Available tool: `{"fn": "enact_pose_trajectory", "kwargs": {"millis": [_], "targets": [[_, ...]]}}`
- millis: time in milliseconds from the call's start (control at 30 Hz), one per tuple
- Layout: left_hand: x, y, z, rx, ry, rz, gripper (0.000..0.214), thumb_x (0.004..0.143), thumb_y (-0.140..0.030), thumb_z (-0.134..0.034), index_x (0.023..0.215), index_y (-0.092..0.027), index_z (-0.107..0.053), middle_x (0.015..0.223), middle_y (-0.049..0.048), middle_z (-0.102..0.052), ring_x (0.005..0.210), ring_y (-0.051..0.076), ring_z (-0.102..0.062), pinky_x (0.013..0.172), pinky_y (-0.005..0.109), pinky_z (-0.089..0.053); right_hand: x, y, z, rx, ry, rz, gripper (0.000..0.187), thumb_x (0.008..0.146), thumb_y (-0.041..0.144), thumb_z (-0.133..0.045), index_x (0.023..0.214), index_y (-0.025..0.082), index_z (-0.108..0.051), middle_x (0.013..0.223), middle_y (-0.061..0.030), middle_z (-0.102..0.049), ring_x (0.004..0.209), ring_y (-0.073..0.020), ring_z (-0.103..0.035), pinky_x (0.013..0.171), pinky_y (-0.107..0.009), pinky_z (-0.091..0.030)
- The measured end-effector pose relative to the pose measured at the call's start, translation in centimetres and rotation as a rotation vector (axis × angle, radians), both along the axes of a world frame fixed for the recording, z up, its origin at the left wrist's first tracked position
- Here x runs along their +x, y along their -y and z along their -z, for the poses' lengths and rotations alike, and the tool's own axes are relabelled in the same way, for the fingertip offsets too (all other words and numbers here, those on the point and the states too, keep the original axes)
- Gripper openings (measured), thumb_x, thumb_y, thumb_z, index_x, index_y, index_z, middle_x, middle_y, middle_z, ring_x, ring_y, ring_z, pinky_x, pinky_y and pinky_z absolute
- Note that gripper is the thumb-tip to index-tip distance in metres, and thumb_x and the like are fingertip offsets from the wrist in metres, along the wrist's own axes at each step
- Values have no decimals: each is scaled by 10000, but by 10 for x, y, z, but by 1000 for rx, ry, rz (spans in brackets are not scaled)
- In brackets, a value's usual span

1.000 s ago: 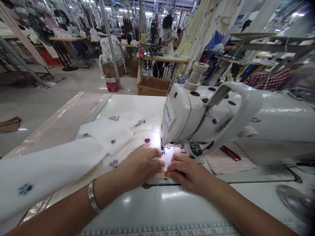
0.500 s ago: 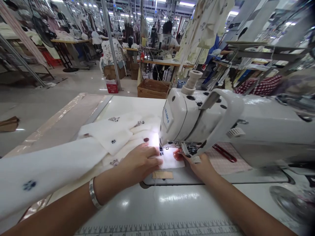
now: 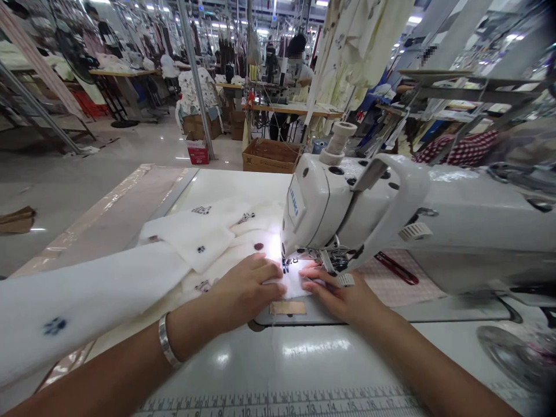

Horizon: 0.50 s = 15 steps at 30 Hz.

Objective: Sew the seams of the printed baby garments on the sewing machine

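Note:
White printed fabric (image 3: 215, 237) with paw and giraffe motifs spreads over the machine bed and runs off to the left. Its right end lies under the presser foot (image 3: 285, 267) of a white sewing machine (image 3: 319, 202), lit by a bright lamp. My left hand (image 3: 249, 289), with a silver bracelet at the wrist, rests on the cloth just left of the foot, fingers stretched out. On the other side, my right hand (image 3: 334, 289) has thumb and fingers closed on the fabric's right edge, partly hidden by the machine head.
Red-handled tweezers (image 3: 396, 268) lie on pink checked cloth (image 3: 423, 286) beneath the machine arm. A ruler tape (image 3: 282, 403) runs along the table's front edge. Behind stand a cardboard box (image 3: 270, 156), a metal pole (image 3: 195, 75) and a person (image 3: 299, 72) at another machine.
My right hand has moved left, closer to the presser foot, and its fingers now show on the fabric edge. My left hand has hardly moved.

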State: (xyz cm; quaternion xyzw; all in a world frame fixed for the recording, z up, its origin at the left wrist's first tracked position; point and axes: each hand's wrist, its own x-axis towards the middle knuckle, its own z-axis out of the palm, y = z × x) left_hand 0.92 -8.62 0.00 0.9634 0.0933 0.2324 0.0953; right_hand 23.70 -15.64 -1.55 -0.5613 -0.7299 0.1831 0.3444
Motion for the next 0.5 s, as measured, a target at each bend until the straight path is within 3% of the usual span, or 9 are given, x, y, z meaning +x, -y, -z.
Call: {"fn": "enact_pose_trajectory", "kwargs": {"millis": [67,267,500], "targets": [[0,0,1,-6,2,16,246,960,-136,-368,878,-158,-599,912,67,-611,821,166,-512,813,364,-456,0,1,-2,67,144,-57,174,874,306,-524,916,236,-678,986,-56,-699,957,-238,-636,875,-438,-498],[1,-2,6,-47,-42,-8,204,970,-185,-398,911,-168,-593,978,63,-600,839,160,-506,812,351,-437,-3,2,-7,214,299,-112,196,908,232,-469,931,226,-664,996,-52,-709,940,-221,-637,860,-402,-508],[5,-12,-1,-43,-37,-57,365,1011,-273,-311,867,-169,-630,934,43,-629,797,151,-524,767,310,-407,0,0,3,150,449,20,199,896,306,-516,1005,237,-668,986,-67,-708,998,-272,-623,905,-471,-473]]}}
